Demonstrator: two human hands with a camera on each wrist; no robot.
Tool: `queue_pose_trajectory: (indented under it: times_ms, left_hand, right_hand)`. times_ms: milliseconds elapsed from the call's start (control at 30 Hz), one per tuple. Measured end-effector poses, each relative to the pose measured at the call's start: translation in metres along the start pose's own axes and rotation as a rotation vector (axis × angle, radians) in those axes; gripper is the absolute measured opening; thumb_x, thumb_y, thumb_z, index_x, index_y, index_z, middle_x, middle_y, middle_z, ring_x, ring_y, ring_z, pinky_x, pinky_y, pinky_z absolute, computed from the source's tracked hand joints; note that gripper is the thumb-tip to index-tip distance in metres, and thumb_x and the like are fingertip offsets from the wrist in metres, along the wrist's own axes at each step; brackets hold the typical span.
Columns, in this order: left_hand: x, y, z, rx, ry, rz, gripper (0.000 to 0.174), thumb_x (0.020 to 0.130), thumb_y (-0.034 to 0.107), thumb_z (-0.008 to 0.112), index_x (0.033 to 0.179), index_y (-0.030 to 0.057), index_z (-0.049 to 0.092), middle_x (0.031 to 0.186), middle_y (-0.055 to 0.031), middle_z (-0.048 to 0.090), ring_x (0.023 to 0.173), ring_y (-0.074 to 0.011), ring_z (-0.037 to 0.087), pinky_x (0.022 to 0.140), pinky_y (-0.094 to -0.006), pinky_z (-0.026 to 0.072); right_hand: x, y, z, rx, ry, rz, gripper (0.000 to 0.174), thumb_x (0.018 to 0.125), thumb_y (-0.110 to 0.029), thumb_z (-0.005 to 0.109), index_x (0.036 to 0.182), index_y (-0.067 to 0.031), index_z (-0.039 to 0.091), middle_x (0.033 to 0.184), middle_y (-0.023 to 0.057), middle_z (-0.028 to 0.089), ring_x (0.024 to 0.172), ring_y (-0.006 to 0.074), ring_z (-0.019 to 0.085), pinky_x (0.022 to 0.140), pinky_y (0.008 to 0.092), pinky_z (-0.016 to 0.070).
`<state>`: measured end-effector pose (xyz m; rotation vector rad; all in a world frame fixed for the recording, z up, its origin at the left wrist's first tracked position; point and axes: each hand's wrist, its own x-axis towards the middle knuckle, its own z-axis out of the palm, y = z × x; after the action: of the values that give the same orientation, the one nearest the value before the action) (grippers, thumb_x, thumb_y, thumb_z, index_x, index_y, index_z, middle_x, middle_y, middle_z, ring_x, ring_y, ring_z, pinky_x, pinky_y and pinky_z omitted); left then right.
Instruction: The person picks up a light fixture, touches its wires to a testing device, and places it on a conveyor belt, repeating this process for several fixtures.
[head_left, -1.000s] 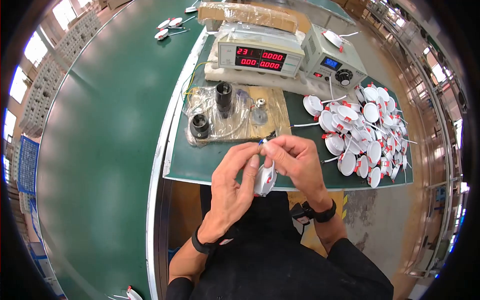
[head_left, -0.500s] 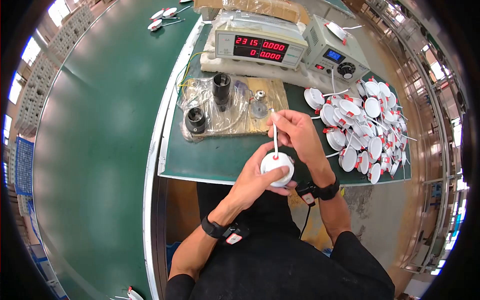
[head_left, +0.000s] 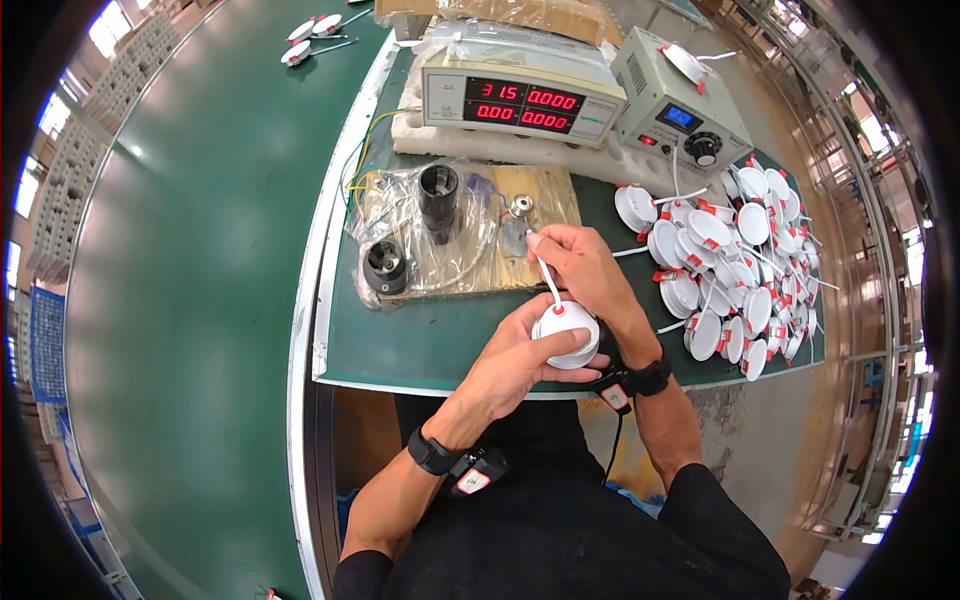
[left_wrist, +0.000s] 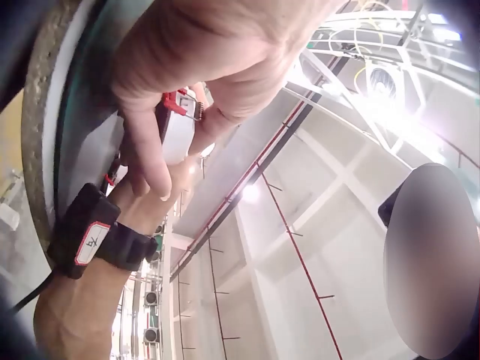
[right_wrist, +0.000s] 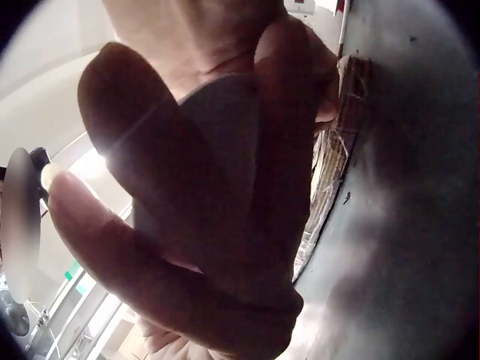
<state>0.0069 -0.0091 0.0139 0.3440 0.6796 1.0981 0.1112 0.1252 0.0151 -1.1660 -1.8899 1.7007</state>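
Note:
A white round downlight (head_left: 566,320) is gripped in my left hand (head_left: 505,360), thumb across its face and fingers beneath. Its white cable (head_left: 548,284) rises from a red grommet to my right hand (head_left: 585,275), which pinches the cable near its free end. That end sits close to a clear disc and a round metal terminal (head_left: 521,206) on the wooden board (head_left: 556,195). In the left wrist view the downlight's side (left_wrist: 178,136) and a red spring clip (left_wrist: 175,103) show between the fingers. Shadowed fingers in the right wrist view mostly cover the lamp.
Two black sockets (head_left: 438,195) stand on the plastic-wrapped part of the board. Behind are a power meter (head_left: 440,98) with red digits and a grey box with a dial (head_left: 704,150). Many downlights (head_left: 708,230) are heaped at right. A green belt (head_left: 200,300) runs along the left.
The downlight has been turned from side-on to face-up in my left hand. My right hand has shifted from the wire ends to the cable and now holds it toward the metal terminal.

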Motion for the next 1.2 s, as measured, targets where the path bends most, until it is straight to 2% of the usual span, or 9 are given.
queue_pose_trajectory:
  times_ms: [100, 300, 567, 600, 667, 867, 1067, 1167, 1200]
  left_hand:
    - [0.003, 0.0, -0.005, 0.0, -0.011, 0.017, 0.046, 0.094, 0.007, 0.069, 0.135, 0.0043, 0.049, 0.119, -0.0147, 0.067, 0.102, -0.0357, 0.072, 0.085, -0.0427, 0.0643]
    - [0.004, 0.001, -0.01, 0.027, -0.017, 0.023, 0.048, 0.093, 0.007, 0.07, 0.136, 0.0041, 0.049, 0.122, -0.0143, 0.065, 0.105, -0.0343, 0.072, 0.088, -0.0418, 0.062]
    - [0.006, 0.0, -0.014, 0.056, -0.023, 0.005, 0.044, 0.092, 0.006, 0.069, 0.132, 0.0033, 0.052, 0.119, -0.0139, 0.067, 0.107, -0.0328, 0.071, 0.088, -0.0407, 0.0614]
    - [0.009, -0.003, -0.014, 0.074, -0.011, 0.056, 0.041, 0.091, 0.006, 0.07, 0.129, 0.0016, 0.054, 0.116, -0.0136, 0.069, 0.104, -0.0306, 0.072, 0.087, -0.0393, 0.0619]
    - [0.006, 0.001, -0.01, 0.077, 0.013, 0.014, 0.039, 0.091, 0.006, 0.07, 0.127, 0.0011, 0.056, 0.115, -0.0134, 0.069, 0.102, -0.0282, 0.073, 0.085, -0.0378, 0.0624]
    - [0.002, 0.004, -0.001, 0.042, 0.013, 0.021, 0.038, 0.092, 0.007, 0.069, 0.128, 0.0015, 0.056, 0.116, -0.0138, 0.07, 0.096, -0.0292, 0.074, 0.083, -0.0373, 0.063]
    - [0.008, -0.003, -0.008, 0.094, -0.001, 0.036, 0.04, 0.094, 0.008, 0.066, 0.13, -0.0013, 0.052, 0.116, -0.0214, 0.069, 0.094, -0.0322, 0.074, 0.078, -0.0353, 0.066]
    - [0.008, -0.003, -0.007, 0.092, -0.005, 0.041, 0.04, 0.096, 0.008, 0.065, 0.131, -0.0026, 0.05, 0.118, -0.0245, 0.068, 0.096, -0.0337, 0.074, 0.078, -0.0355, 0.0666]
    - [0.008, -0.003, -0.007, 0.087, -0.007, 0.04, 0.04, 0.096, 0.008, 0.065, 0.131, -0.0027, 0.05, 0.118, -0.0244, 0.068, 0.096, -0.034, 0.074, 0.078, -0.0358, 0.0665]
  right_hand:
    - [0.002, -0.001, 0.001, -0.039, 0.015, -0.001, 0.034, 0.102, -0.029, 0.059, 0.082, -0.0019, 0.063, 0.063, -0.0053, 0.047, 0.054, 0.0033, 0.039, 0.048, 0.0243, 0.0302]
    - [0.001, -0.001, 0.004, -0.142, 0.067, -0.112, 0.035, 0.1, -0.026, 0.058, 0.083, 0.004, 0.063, 0.06, -0.0002, 0.047, 0.059, 0.009, 0.042, 0.054, 0.0313, 0.0366]
    - [0.001, 0.003, 0.002, -0.143, 0.071, -0.163, 0.035, 0.1, -0.027, 0.059, 0.082, 0.0035, 0.064, 0.062, 0.0003, 0.051, 0.059, 0.008, 0.046, 0.054, 0.0293, 0.0375]
    - [0.002, 0.005, 0.001, -0.128, 0.069, -0.164, 0.036, 0.1, -0.028, 0.06, 0.081, 0.0027, 0.064, 0.063, -0.0004, 0.053, 0.06, 0.007, 0.047, 0.054, 0.0281, 0.0374]
    - [0.004, 0.013, 0.001, -0.07, 0.068, -0.149, 0.036, 0.1, -0.028, 0.06, 0.081, 0.0026, 0.064, 0.063, -0.0012, 0.052, 0.06, 0.0065, 0.046, 0.054, 0.0277, 0.0371]
    - [0.004, 0.014, 0.002, -0.112, 0.079, -0.212, 0.034, 0.1, -0.025, 0.06, 0.081, 0.0024, 0.064, 0.062, -0.0023, 0.05, 0.059, 0.0059, 0.043, 0.053, 0.0285, 0.0359]
    - [0.005, 0.017, 0.002, -0.172, 0.111, -0.232, 0.034, 0.099, -0.026, 0.059, 0.081, 0.0026, 0.064, 0.06, -0.0018, 0.049, 0.056, 0.0065, 0.042, 0.05, 0.0302, 0.0348]
    - [0.001, 0.008, 0.003, -0.156, 0.131, -0.212, 0.03, 0.093, -0.021, 0.061, 0.082, 0.0066, 0.062, 0.062, 0.0131, 0.057, 0.057, 0.0187, 0.048, 0.056, 0.0393, 0.0411]
    - [0.002, 0.008, 0.003, -0.164, 0.129, -0.213, 0.03, 0.093, -0.021, 0.061, 0.082, 0.0066, 0.063, 0.062, 0.0128, 0.057, 0.057, 0.0184, 0.048, 0.056, 0.0392, 0.0411]
